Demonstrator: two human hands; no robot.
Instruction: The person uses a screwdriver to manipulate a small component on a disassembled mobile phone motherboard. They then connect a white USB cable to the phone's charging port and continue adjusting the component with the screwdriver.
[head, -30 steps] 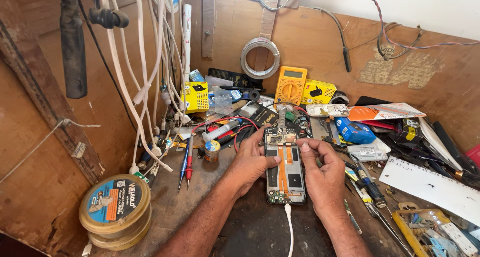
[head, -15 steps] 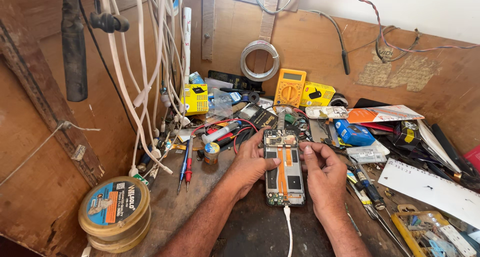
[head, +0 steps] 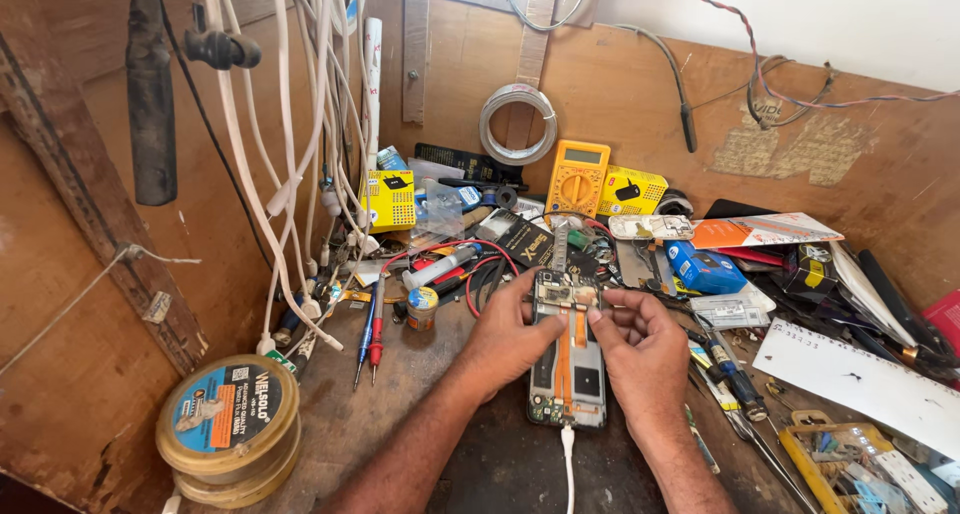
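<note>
An opened smartphone (head: 566,359) with its back removed lies on the cluttered worktop (head: 400,434). The left hand (head: 505,339) grips its left edge; the right hand (head: 645,349) pinches near the orange ribbon cable (head: 565,364). A yellow multimeter (head: 578,177) stands behind.

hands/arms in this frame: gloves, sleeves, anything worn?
Both hands bare: no gloves on the left hand or the right hand. No rings, watch or wristband can be seen. Both forearms are bare as far as the bottom edge of the picture, with no sleeve in view. No tape, markings or cables on them.
</note>
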